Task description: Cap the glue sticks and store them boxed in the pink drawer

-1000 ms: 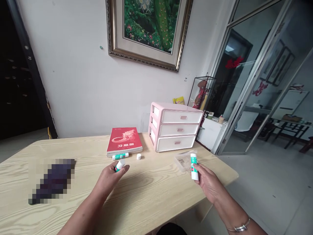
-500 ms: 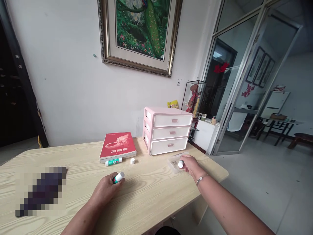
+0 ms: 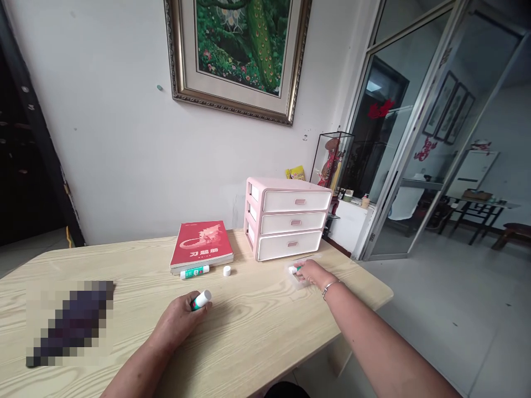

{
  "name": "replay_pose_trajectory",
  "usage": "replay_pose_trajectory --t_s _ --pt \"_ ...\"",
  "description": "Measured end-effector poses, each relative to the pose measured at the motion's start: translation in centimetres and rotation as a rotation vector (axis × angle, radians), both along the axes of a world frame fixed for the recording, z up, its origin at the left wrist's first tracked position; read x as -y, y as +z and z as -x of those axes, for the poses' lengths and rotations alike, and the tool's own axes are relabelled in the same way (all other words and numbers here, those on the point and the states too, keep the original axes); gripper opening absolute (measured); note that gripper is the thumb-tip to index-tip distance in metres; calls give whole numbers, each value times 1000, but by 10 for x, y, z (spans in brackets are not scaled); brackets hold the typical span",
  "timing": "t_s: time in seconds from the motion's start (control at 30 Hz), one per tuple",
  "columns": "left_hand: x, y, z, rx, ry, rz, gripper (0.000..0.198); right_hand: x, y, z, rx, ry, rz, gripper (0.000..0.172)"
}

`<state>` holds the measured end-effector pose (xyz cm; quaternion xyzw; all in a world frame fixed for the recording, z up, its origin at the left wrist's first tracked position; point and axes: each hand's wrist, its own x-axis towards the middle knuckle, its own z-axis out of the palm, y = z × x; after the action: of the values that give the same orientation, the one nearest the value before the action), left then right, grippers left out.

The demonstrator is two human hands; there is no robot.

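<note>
The left hand (image 3: 178, 318) is wrapped around a green-and-white glue stick (image 3: 202, 300), white end tilted up, above the table (image 3: 249, 331). The right hand (image 3: 312, 272) pinches a second glue stick (image 3: 295, 270) at the clear box (image 3: 293, 283) in front of the pink drawer unit (image 3: 289, 221); whether that stick touches the box I cannot tell. A third glue stick (image 3: 194, 272) lies along the red book (image 3: 202, 243), near a white cap (image 3: 227, 271)

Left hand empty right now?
No, the left hand has its fingers wrapped around a white-and-green glue stick.
</note>
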<state>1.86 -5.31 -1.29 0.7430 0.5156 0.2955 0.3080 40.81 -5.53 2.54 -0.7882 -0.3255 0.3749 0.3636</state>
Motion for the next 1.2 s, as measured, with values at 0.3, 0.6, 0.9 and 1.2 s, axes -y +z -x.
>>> replay_pose_trajectory --t_s 0.3,0.6,0.9,1.2 --pt "5 8 -3 118 -28 115 36 19 9 25 225 88 -21 30" --pt "55 30 -52 764 -244 405 44 107 13 106 113 411 -489 36" --pt "107 39 -125 737 -372 468 59 155 18 136 243 664 -612 35" --pt "83 4 -120 241 -379 -65 37 114 25 10 1211 566 -484 36"
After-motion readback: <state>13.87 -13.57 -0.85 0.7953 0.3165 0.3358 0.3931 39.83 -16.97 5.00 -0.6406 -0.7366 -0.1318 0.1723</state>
